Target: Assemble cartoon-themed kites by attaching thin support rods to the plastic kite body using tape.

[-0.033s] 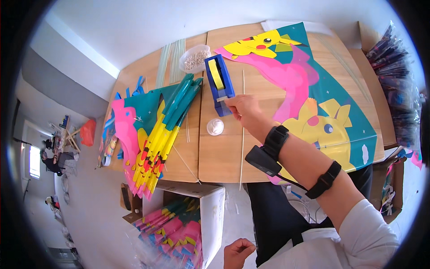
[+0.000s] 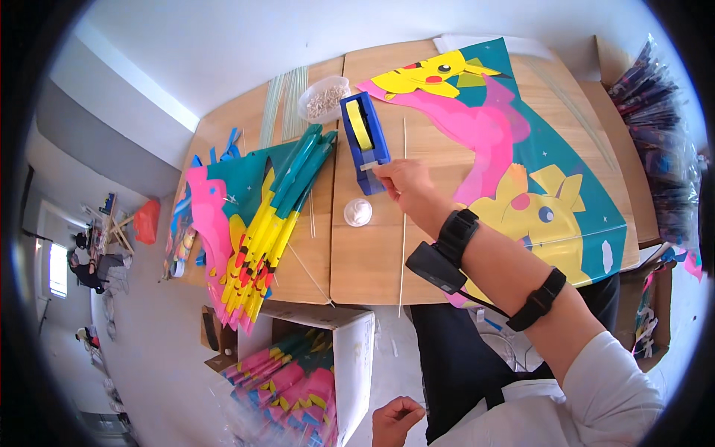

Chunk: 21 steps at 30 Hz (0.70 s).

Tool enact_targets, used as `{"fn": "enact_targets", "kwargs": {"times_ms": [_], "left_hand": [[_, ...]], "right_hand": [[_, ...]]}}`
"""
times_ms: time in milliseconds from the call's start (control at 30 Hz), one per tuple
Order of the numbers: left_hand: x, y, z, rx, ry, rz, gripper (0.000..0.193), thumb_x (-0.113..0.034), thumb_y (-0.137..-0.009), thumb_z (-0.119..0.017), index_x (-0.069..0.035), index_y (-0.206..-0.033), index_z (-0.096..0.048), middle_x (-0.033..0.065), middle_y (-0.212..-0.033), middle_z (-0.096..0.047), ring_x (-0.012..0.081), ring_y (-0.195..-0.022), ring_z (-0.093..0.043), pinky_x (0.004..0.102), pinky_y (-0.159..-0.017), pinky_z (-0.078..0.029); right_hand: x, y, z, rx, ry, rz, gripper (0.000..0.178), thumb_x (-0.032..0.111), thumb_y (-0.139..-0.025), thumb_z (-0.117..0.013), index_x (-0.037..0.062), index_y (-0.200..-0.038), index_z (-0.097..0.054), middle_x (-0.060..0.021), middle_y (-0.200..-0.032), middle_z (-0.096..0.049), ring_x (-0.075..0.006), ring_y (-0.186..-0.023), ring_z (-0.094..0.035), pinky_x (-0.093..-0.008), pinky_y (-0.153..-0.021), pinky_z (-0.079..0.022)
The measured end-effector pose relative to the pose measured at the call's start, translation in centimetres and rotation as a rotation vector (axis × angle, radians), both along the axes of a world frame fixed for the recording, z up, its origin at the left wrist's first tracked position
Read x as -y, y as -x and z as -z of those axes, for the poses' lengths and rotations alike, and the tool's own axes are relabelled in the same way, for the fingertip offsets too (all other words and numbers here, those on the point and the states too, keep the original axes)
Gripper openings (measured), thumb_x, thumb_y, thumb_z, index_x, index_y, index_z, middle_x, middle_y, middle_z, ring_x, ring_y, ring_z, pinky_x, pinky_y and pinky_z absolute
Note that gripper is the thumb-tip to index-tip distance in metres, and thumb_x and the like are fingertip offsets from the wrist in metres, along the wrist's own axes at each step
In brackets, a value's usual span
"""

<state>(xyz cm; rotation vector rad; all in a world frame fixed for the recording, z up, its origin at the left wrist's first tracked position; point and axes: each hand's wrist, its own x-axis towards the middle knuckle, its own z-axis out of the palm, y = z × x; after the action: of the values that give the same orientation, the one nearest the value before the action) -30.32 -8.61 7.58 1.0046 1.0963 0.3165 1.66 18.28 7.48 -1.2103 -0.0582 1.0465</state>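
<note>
My right hand [image 2: 404, 179] reaches to the near end of a blue tape dispenser [image 2: 375, 128], its fingers pinched on the tape end at the cutting edge. Inside the dispenser sits a roll with a yellow core [image 2: 359, 125]. Low in the view, beside my lap, my left hand [image 2: 398, 422] is curled closed with nothing visible in it. A thin pale rod [image 2: 403, 261] lies on the table just left of my right forearm. Under that forearm spreads a printed kite sheet [image 2: 488, 123] in green, pink and yellow. A small round white container [image 2: 358, 212] stands near the dispenser.
Folded printed sheets [image 2: 261, 253] overhang the table's left side, above a cardboard box [image 2: 354, 372] of similar ones. A plastic tub of small pale pieces [image 2: 325, 99] and thin rods [image 2: 284, 100] lie at the back. Wrapped bundles [image 2: 659, 149] stand at the right. A person [image 2: 89, 270] sits far left.
</note>
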Motion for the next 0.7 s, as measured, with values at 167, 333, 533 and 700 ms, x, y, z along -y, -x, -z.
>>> {"fn": "enact_targets", "kwargs": {"times_ms": [167,333,533,700], "left_hand": [[0.7,1.4,1.8,-0.008,-0.003,0.014,0.009,-0.002,-0.079,-0.063,-0.005,-0.073,-0.058,-0.0050,-0.066,-0.050,0.0042,-0.061,-0.043,0.0195,-0.055,-0.035],[2.0,2.7,4.6,-0.062,0.026,0.018,0.009,-0.003,-0.079,-0.062,-0.005,-0.072,-0.058,-0.0047,-0.064,-0.050,0.0046,-0.058,-0.042,0.0200,-0.054,-0.035],[1.9,3.4,6.1,-0.112,-0.003,0.045,0.009,-0.006,-0.080,-0.062,-0.005,-0.071,-0.058,-0.0041,-0.060,-0.049,0.0055,-0.054,-0.039,0.0215,-0.050,-0.033],[1.9,4.0,6.5,-0.117,0.012,0.021,0.010,-0.005,-0.079,-0.062,-0.005,-0.071,-0.058,-0.0039,-0.060,-0.049,0.0057,-0.055,-0.040,0.0217,-0.051,-0.033]], "right_hand": [[1.2,0.5,0.0,-0.050,-0.027,-0.060,0.008,0.005,-0.075,-0.069,0.0042,-0.074,-0.061,-0.0036,-0.075,-0.059,-0.0121,-0.068,-0.053,-0.0269,-0.060,-0.040],[1.9,0.9,1.4,-0.088,-0.097,0.002,0.017,0.005,-0.069,-0.071,0.0023,-0.062,-0.055,-0.0037,-0.055,-0.049,-0.0148,-0.050,-0.046,-0.0309,-0.047,-0.036],[2.5,0.5,0.9,0.247,0.136,-0.058,0.016,0.009,-0.077,-0.069,0.0012,-0.068,-0.058,-0.0064,-0.061,-0.057,-0.0138,-0.047,-0.049,-0.0264,-0.044,-0.038],[0.2,1.2,1.1,0.133,0.002,-0.090,0.014,0.006,-0.077,-0.068,0.0017,-0.068,-0.059,-0.0060,-0.059,-0.057,-0.0125,-0.045,-0.048,-0.0252,-0.039,-0.033]]}}
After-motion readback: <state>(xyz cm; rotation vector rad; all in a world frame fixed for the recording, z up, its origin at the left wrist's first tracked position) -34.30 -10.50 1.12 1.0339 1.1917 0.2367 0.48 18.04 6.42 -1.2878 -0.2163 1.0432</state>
